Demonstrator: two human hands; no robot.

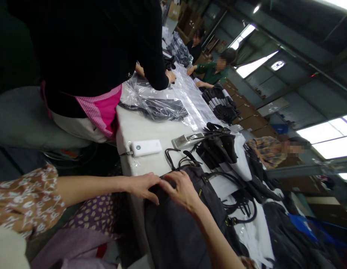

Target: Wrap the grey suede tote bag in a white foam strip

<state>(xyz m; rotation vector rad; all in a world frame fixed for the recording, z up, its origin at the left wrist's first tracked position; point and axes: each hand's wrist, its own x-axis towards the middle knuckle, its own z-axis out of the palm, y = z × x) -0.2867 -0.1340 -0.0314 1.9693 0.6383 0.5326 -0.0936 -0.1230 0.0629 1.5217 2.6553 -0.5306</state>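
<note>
A black handbag [176, 231] with thin handles and small gold-coloured fittings lies at the near edge of the white-covered table [142, 129]. My left hand [145, 188] grips the bag's edge, thumb on the near side and fingers curled over. Close beside it, my right hand [181, 189] bends its fingers over the same edge, and the two hands' fingertips nearly meet. What lies under the fingers is hidden. Thin black straps [171, 158] loop up just beyond the hands.
A white power bank [146, 147] with a cable and a grey tape dispenser [187, 141] sit beyond the bag. Stacked black bags [218, 151] are at the right. A co-worker in black [100, 45] stands at the left by plastic-wrapped bags [159, 106]. Other people work across the table.
</note>
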